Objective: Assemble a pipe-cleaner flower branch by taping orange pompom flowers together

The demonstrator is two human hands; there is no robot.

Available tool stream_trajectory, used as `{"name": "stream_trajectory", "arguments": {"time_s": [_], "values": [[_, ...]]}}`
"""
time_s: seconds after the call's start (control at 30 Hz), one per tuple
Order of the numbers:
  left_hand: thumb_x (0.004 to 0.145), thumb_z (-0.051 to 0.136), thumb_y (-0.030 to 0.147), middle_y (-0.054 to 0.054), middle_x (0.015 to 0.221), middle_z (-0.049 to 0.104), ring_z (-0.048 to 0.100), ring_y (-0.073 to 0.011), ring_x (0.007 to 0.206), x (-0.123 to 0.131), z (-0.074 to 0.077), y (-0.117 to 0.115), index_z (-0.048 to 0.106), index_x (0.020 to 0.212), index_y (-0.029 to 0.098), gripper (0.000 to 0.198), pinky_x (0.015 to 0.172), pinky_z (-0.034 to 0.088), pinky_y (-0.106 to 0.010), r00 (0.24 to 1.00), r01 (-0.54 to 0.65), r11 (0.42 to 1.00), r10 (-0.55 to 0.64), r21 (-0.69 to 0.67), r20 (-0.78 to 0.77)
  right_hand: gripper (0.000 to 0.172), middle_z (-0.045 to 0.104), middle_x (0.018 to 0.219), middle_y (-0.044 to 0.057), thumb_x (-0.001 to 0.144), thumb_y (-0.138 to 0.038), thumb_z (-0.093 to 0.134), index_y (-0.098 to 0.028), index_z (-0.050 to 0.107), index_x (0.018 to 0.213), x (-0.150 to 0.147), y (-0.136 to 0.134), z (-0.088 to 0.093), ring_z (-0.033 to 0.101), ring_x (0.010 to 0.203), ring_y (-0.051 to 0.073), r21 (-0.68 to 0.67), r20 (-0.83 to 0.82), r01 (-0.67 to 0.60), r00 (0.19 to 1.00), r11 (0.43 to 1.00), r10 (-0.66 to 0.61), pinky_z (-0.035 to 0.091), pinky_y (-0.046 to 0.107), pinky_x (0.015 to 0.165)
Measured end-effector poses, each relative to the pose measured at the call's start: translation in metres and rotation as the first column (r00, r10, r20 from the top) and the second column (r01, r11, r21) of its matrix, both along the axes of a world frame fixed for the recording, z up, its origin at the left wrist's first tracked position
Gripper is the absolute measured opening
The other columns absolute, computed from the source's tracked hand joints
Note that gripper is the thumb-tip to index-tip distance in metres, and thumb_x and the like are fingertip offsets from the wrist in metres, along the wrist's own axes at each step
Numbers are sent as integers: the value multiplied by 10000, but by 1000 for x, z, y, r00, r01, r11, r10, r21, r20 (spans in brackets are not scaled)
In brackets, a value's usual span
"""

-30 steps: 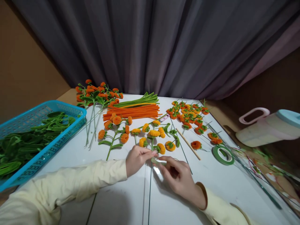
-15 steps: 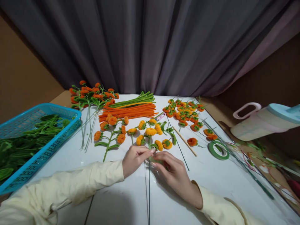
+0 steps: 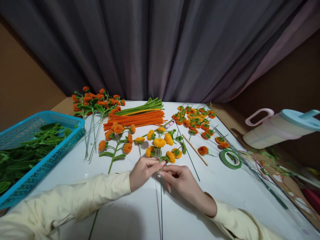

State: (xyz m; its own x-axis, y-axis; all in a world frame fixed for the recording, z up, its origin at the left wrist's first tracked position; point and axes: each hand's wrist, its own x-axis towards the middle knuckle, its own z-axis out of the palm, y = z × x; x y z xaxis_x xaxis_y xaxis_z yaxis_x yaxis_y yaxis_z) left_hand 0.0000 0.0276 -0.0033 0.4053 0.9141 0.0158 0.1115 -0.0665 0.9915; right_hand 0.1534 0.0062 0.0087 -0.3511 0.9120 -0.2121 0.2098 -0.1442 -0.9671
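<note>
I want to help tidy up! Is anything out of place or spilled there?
One orange flower looks out of place: it lies alone, apart from the flower cluster, between the wooden stick and green tape roll. Farther right, green scraps look strewn about. I see no spill.

"What carries everything?"
"A white tabletop (image 3: pixel 120 210), beneath the grip."
"Left of the left hand (image 3: pixel 142 171), slightly beyond?"
"An orange-flowered stem (image 3: pixel 115 154), and a blue basket (image 3: pixel 53 154) farther out."
"Straight beyond the grip?"
"Orange fuzzy strips (image 3: pixel 135 119), with green strips (image 3: pixel 142 108) behind."
"Past the right hand (image 3: pixel 185 181), to its right?"
"A wooden stick (image 3: pixel 195 150), one loose orange flower (image 3: pixel 203 150), a green tape roll (image 3: pixel 224 161); farther beyond, heaped flowers (image 3: pixel 196 119)."
</note>
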Motion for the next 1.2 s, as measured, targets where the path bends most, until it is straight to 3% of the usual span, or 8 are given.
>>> {"name": "stream_trajectory", "arguments": {"time_s": [0.37, 0.57, 0.67, 0.87, 1.03, 1.2], "values": [[787, 503, 470, 1, 515, 474, 425, -123, 558, 1, 5, -2, 637, 563, 103, 450, 575, 360, -255, 999, 3, 993, 2, -114, 39, 317, 486, 408, -54, 764, -418, 609, -134, 636, 628, 8, 10, 0, 212, 379, 49, -154, -203, -153, 972, 976, 120, 142, 209, 392], [834, 455, 404, -36, 599, 602, 514, -144, 624, 1, 9, -4, 665, 633, 93, 426, 653, 406, -262, 991, 105, 985, -91, -140, 100, 282, 461, 381, -62, 742, -392, 627, -135, 630, 626, 7, 8, 1, 224, 369, 48, -145, -216, -41, 976, 989, 9, 141, 214, 394], [828, 460, 352, -47, 603, 631, 540, -156, 632, 1, 9, -7, 674, 636, 91, 389, 665, 416, -266, 993, 104, 984, -94, -145, 78, 278, 477, 379, -58, 748, -381, 611, -143, 622, 605, 6, 5, 3, 252, 365, 53, -108, -179, -5, 984, 994, -15, 188, 209, 401], [738, 562, 371, 10, 432, 507, 419, -94, 463, 6, 0, -8, 582, 465, 108, 380, 463, 330, -215, 992, -117, 969, 102, -219, -80, 298, 496, 392, -37, 806, -292, 514, -147, 579, 553, 2, -2, 4, 362, 401, 79, 70, 12, 16, 1000, 997, -16, 320, 208, 472], [722, 587, 404, -14, 507, 607, 506, -110, 505, 10, -2, -7, 627, 528, 106, 358, 511, 418, -213, 991, -127, 935, 133, -331, -6, 291, 479, 414, -33, 832, -292, 479, -133, 648, 656, 0, -6, -2, 360, 405, 83, 209, 158, 13, 986, 978, -47, 305, 198, 432], [730, 586, 378, -29, 642, 690, 618, -161, 686, 9, -1, -8, 693, 670, 112, 293, 647, 488, -230, 989, -124, 942, 144, -311, 43, 245, 558, 483, -20, 809, -318, 543, -136, 706, 791, 5, -3, 0, 347, 406, 72, 318, 267, -73, 964, 945, -16, 289, 191, 410]]}}
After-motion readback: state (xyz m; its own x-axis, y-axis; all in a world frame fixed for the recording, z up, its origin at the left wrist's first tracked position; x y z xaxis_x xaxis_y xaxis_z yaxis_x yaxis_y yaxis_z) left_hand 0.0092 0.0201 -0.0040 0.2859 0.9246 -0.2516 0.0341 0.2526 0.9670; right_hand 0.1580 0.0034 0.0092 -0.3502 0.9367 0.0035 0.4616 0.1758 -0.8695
